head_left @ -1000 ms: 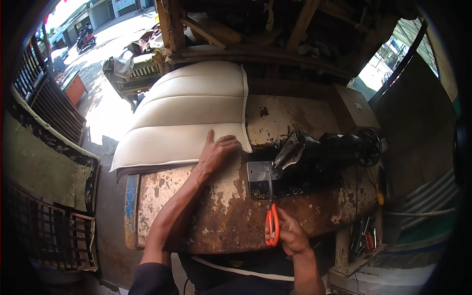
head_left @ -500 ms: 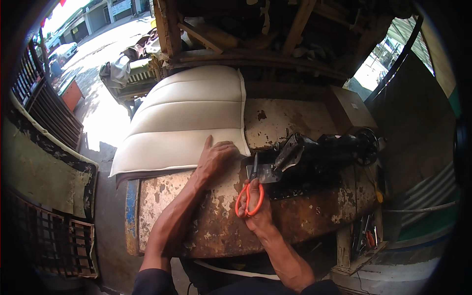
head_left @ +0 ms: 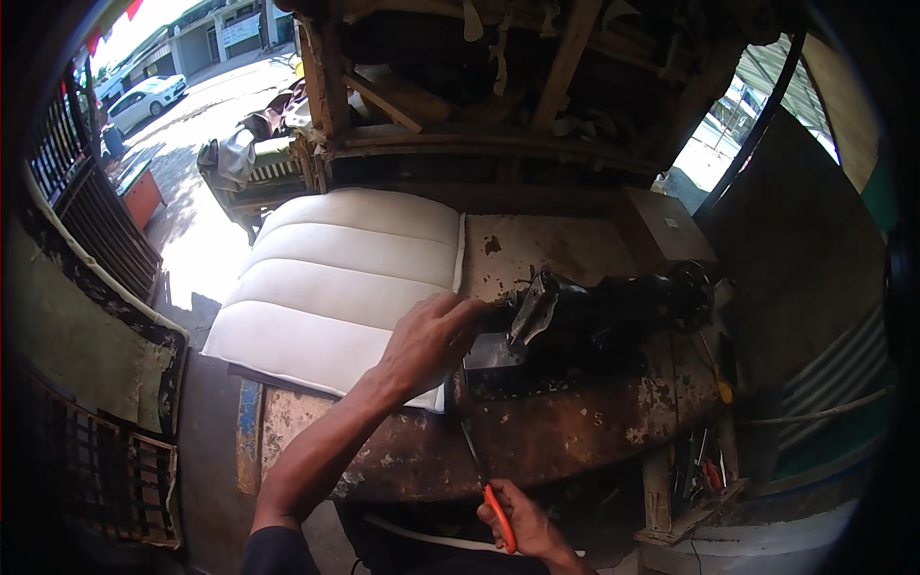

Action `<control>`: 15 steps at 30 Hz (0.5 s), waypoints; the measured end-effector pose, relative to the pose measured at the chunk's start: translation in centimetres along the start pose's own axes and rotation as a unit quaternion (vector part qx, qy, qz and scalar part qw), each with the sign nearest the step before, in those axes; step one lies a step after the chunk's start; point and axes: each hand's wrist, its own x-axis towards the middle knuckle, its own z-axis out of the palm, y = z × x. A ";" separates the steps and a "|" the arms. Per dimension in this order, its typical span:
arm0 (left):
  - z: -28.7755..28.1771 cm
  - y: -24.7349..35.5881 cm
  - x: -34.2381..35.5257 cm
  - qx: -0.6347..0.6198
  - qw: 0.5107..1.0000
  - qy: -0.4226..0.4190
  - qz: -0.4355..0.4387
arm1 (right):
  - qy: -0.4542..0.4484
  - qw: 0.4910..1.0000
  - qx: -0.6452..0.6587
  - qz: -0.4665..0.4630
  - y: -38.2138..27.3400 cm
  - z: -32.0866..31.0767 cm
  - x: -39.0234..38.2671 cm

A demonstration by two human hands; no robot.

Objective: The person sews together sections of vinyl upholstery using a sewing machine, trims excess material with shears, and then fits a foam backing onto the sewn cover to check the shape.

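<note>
My left hand (head_left: 426,340) is over the right side of a cream quilted panel (head_left: 321,283), beside a black sewing machine (head_left: 613,311); its fingers are curled, and what they hold is hidden. Low in the middle, my right hand (head_left: 527,527) grips orange-handled scissors (head_left: 502,517), with the long blades pointing up toward the panel's near right corner. A dark layer shows under the panel's near edge, on the worn, paint-flaked table (head_left: 613,407).
A cardboard-brown box (head_left: 661,230) sits behind the machine. Wooden framing (head_left: 556,77) rises beyond the table. Tools (head_left: 711,474) fill a side rack at lower right. Metal grilles (head_left: 105,460) stand left, and a white car (head_left: 144,103) is on the street.
The panel has shifted toward me, its near corner now below the machine's plate. My left hand has curled and moved slightly right. My right hand has drawn the scissors back toward the lower edge.
</note>
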 end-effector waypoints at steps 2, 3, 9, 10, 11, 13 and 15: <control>1.1 1.3 3.4 0.020 0.997 0.069 0.040 | 0.038 0.998 -0.045 -0.036 -0.4 -0.6 -0.8; 1.4 1.5 5.0 0.064 0.989 0.103 0.087 | 0.039 0.997 -0.046 -0.040 -0.5 -1.0 -1.2; 2.7 -0.6 7.3 0.010 0.977 0.122 0.173 | 0.143 0.982 0.069 -0.101 -0.4 -2.4 -2.3; 2.7 -0.3 6.7 -0.125 0.982 0.123 0.073 | 0.148 0.978 0.109 -0.104 -0.5 -2.8 -2.4; 2.7 0.0 5.9 -0.254 0.960 0.115 -0.031 | 0.165 0.974 0.098 -0.118 -0.4 -2.9 -2.6; 2.5 0.4 3.4 -0.460 0.876 0.054 -0.135 | 0.183 0.971 0.085 -0.127 -0.8 -3.1 -2.5; 1.9 1.2 1.8 -0.521 0.836 0.037 -0.167 | 0.181 0.970 0.076 -0.143 -1.0 -3.2 -2.3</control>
